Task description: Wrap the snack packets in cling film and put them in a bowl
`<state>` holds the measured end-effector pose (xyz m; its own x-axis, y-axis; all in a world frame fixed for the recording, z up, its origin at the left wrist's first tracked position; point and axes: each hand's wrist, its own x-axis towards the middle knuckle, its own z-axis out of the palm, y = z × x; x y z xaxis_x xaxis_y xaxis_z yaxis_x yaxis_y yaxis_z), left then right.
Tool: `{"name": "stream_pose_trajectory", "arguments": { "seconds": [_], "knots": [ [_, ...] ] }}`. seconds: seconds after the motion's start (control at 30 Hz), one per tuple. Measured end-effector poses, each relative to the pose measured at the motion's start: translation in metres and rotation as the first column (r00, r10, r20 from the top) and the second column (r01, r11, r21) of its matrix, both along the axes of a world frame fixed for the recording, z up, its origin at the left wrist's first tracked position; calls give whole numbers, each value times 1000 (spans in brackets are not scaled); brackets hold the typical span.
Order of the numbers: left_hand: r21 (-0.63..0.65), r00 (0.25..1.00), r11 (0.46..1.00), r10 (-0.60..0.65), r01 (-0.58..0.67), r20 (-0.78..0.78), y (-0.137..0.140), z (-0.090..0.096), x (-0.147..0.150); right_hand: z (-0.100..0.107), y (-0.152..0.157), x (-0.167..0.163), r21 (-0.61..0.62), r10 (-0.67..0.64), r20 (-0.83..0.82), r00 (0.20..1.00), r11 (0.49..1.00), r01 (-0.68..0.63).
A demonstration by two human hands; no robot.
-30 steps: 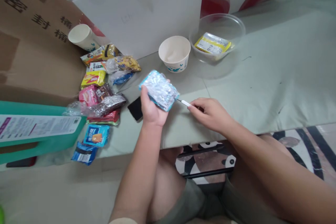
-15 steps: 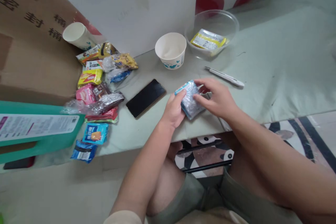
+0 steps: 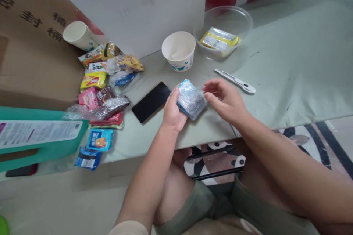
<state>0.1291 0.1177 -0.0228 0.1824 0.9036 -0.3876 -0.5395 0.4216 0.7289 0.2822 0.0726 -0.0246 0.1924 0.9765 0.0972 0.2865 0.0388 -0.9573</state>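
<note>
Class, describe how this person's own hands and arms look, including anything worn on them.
No glove, watch or bracelet shows on the left hand or right hand. A plain, pale cream sleeve edges the left arm at the picture's bottom. The right arm is bare as far as it shows.

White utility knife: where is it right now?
In the head view, the white utility knife lies on the table, right of centre, just beyond the right hand and on the near side of the clear plastic bowl.
</note>
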Motion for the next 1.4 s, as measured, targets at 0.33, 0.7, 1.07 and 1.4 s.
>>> {"name": "stream_pose_trajectory", "arguments": {
  "seconds": [0.33, 0.7, 1.07, 1.4],
  "knots": [
    [298, 979, 954, 102, -47, -174, -3, -10, 3, -1, -3, -3, 9, 11, 128, 992, 1000, -12],
    [31, 990, 992, 124, -122, -61, 5, -10, 0, 2, -8, -5, 161, 266, 177, 948, 942, -294],
    [476, 482, 728, 227, 494, -847, 8, -11, -30, 0, -6, 7, 155, 177, 67, 982, 970, -185],
    [346, 641, 935, 220, 77, -735, 17, 2, -55, 2, -10, 51, 22, -9, 253, 967, 1000, 4]
  ]
}}
